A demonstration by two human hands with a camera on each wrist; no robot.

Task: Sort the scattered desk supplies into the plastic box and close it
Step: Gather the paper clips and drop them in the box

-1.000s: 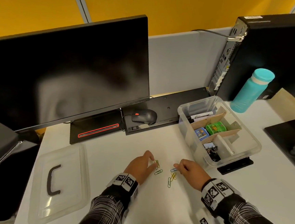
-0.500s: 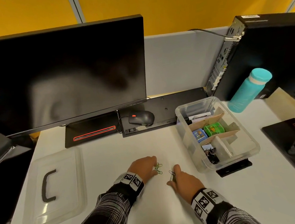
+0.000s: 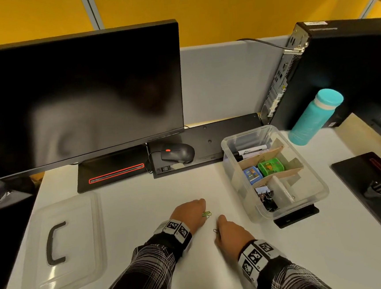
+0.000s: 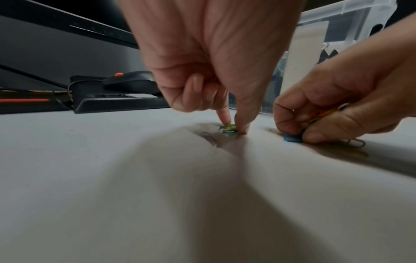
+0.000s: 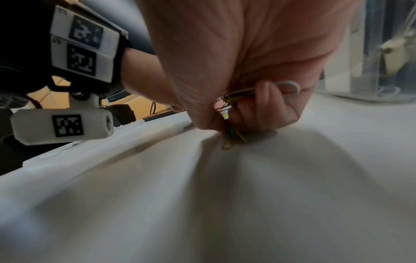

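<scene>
Both hands work low on the white desk in front of me. My left hand (image 3: 192, 213) pinches a small bunch of green and yellow paper clips (image 3: 206, 214) between thumb and forefinger against the desk; the same clips (image 4: 229, 129) show under its fingertips. My right hand (image 3: 229, 232) grips several coloured paper clips (image 5: 231, 113) in curled fingers, a blue one (image 4: 291, 138) sticking out at the desk. The clear plastic box (image 3: 322, 185) stands open to the right, with cardboard dividers, a marker (image 3: 251, 150), green and blue items and binder clips (image 3: 268, 198). Its lid (image 3: 85, 264) lies at the left.
A monitor (image 3: 77, 96) and its base stand behind, with a black mouse (image 3: 177, 153) on a black keyboard back. A teal bottle (image 3: 314, 117) and a black computer case (image 3: 350, 65) are at the right. A second monitor base (image 3: 373, 188) sits at the far right.
The clips that lay scattered between the hands have been gathered up. Both hands have drawn back toward me with clips pinched in their fingers.
</scene>
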